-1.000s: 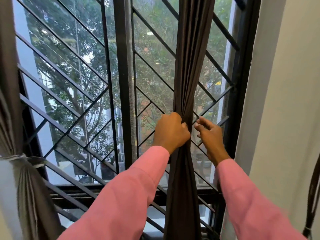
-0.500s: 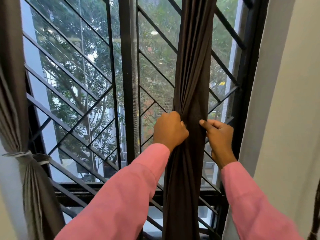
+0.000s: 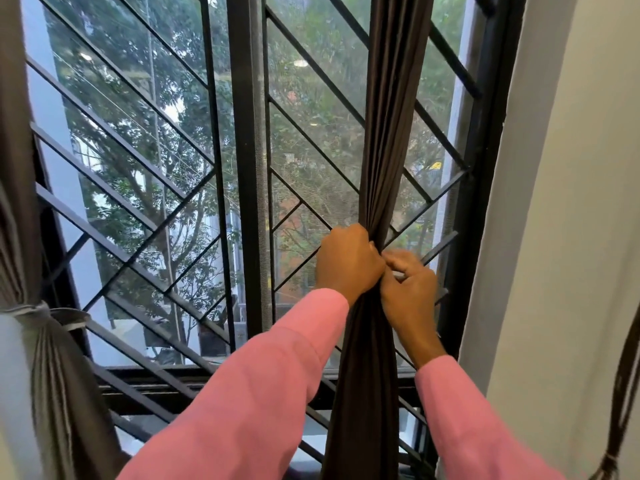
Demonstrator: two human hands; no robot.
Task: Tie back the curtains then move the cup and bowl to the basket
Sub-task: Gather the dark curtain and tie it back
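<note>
"Filling most of the view, what is it?"

"A tall window (image 3: 247, 202) with a black frame and a black grille (image 3: 213, 133) of slanted bars; trees (image 3: 180, 109) show through the glass. A pale wall (image 3: 571, 202) runs up the right side."

"And the curtains?"

"Two. The dark curtain (image 3: 391, 133) hangs in front of the right-hand pane, gathered into one narrow rope of folds from the top edge down past the sill. The grey curtain (image 3: 62, 393) sits at the far left edge, bunched in at its waist."

"Whose arms are those?"

"A person's, in pink sleeves (image 3: 249, 393), reaching up from the bottom edge to the dark curtain, one on each side of it."

"What is the left hand (image 3: 348, 263) doing?"

"It is a fist round the gathered dark curtain, fingers wrapped over the folds and clenched on them, knuckles toward the camera."

"The right hand (image 3: 410, 289)?"

"It is just beside the other on the curtain's right edge, touching the left hand at the fingertips. Its fingers (image 3: 401, 260) are curled toward the bunch, but they are blurred, so I cannot tell whether they pinch the cloth or only rest against it."

"Anything smaller?"

"A pale tie (image 3: 31, 310) binds the grey curtain's waist, and a thin dark strap (image 3: 627, 375) hangs at the right edge in front of the wall."
</note>
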